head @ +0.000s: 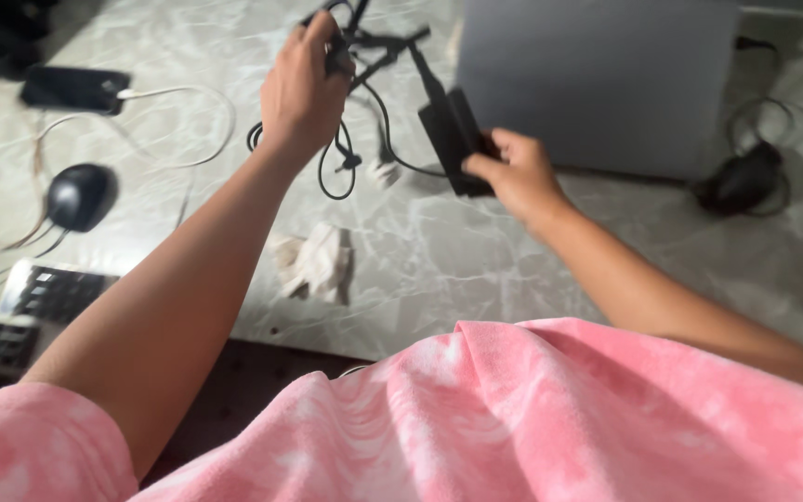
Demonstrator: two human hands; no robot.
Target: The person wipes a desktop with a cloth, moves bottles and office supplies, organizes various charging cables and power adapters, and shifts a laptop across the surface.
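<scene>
two hands — boxy black adapter, looped rubbery cable — marble-veined table

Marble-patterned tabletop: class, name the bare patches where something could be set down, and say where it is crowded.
Bare patches on the marble-patterned tabletop: between the crumpled white tissue and the right hand, and below the closed grey laptop toward the black corded mouse. Crowded: the tangled black cable in the left hand, the black power brick, and the left edge.

A pale marble-patterned table fills the scene under soft, even light, with a strip of dark floor beyond its near edge.
</scene>
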